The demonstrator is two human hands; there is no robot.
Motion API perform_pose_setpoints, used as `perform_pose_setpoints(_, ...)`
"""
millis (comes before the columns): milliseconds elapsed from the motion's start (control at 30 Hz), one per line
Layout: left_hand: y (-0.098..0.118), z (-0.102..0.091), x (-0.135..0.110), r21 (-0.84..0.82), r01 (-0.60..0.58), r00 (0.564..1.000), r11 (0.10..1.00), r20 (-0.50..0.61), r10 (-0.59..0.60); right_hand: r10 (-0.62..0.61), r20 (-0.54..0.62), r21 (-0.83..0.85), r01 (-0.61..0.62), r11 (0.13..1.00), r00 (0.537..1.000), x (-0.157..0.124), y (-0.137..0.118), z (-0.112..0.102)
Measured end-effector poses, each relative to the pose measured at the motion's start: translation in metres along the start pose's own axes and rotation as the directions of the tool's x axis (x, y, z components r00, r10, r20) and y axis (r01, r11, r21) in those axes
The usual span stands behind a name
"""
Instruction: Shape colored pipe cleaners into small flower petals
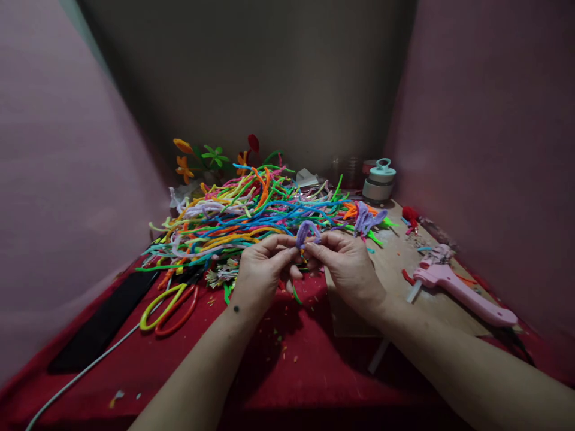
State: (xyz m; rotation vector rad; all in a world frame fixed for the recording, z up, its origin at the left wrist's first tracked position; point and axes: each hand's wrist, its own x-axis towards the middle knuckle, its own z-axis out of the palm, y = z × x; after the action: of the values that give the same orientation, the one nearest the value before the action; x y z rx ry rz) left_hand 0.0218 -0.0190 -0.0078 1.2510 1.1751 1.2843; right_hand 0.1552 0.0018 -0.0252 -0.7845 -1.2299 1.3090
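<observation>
Between my two hands a purple pipe cleaner (308,227) is bent into a rounded loop. My left hand (265,263) pinches its left side between thumb and forefinger. On the right side, my right hand (348,263) grips it the same way. A bit of orange and yellow shows just under the loop, and a green stem end hangs below my fingers. Right behind the hands lies a large heap of coloured pipe cleaners (242,209). Several bent purple pipe cleaner pieces (369,220) rest to the right of the heap.
Scissors with yellow and red handles (171,311) lie at left beside a black strip (103,323) and a white cable (85,370). A pink glue gun (467,290) rests on a brown board (359,317) at right. Pipe cleaner flowers (214,155) and a lidded jar (378,182) stand behind.
</observation>
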Motion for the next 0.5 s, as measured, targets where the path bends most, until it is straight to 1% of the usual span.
perform_pose_setpoints(133, -0.003, -0.002, 0.003, -0.074, 0.024, 0.999, 0.997, 0.048, -0.020, 0.068, 0.047, -0.020, -0.067, 0.998, 0.997, 0.002, 0.002, -0.001)
perform_pose_setpoints(233, -0.004, -0.002, 0.004, -0.062, 0.034, 0.997, 0.997, 0.073, -0.029, 0.098, 0.113, -0.013, -0.097, 0.995, 0.989, 0.003, 0.001, -0.001)
perform_pose_setpoints(367, -0.003, -0.002, 0.003, -0.038, 0.028, 0.997, 0.999, 0.075, -0.025, 0.056, 0.184, 0.128, -0.080, 0.988, 0.981, 0.007, -0.001, -0.004)
perform_pose_setpoints(500, 0.000, -0.002, 0.002, 0.031, 0.072, 0.990, 0.997, 0.116, -0.075, 0.110, 0.183, 0.216, -0.149, 0.965, 0.977, 0.011, 0.003, -0.008)
